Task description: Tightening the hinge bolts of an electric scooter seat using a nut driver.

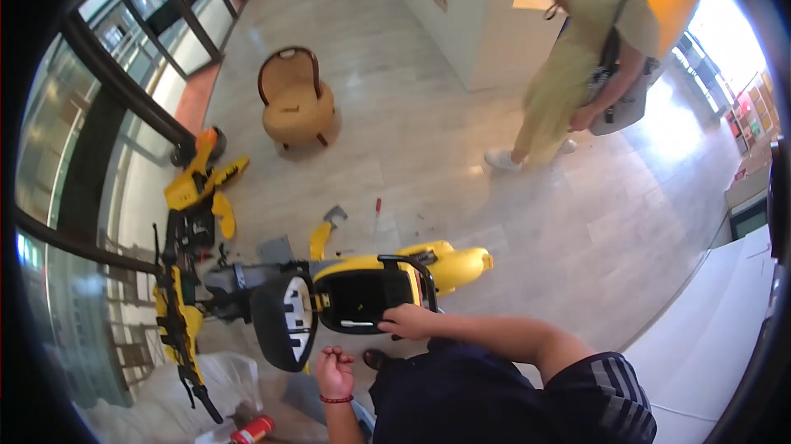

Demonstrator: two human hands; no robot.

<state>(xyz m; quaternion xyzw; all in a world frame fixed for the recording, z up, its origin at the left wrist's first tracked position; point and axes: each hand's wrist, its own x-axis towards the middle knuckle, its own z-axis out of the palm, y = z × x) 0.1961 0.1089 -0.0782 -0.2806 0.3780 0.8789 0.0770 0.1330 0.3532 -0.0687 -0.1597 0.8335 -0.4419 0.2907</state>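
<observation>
A yellow and black electric scooter (pixel 338 267), partly stripped of its panels, stands before me. Its black seat (pixel 276 324) is flipped up to the left, baring the dark storage box (pixel 362 289). My right hand (pixel 408 322) is at the near right rim of that box, fingers bent together beside a slim white stick-like piece (pixel 358 324). Whether the fingers grip that piece is too small to make out. My left hand (pixel 335 374), with a red bead bracelet (pixel 336 399), is raised near the seat, palm up. Its fingers are loosely curled and apart, holding nothing.
Yellow panels (pixel 198 180) and a red-handled tool (pixel 378 205) lie on the floor. Handlebars (pixel 173 320) jut out at left, above clear plastic wrap (pixel 222 378) and a red canister (pixel 253 429). Beyond are a tan chair (pixel 298 110), a person (pixel 568 73) and a white counter (pixel 461 24).
</observation>
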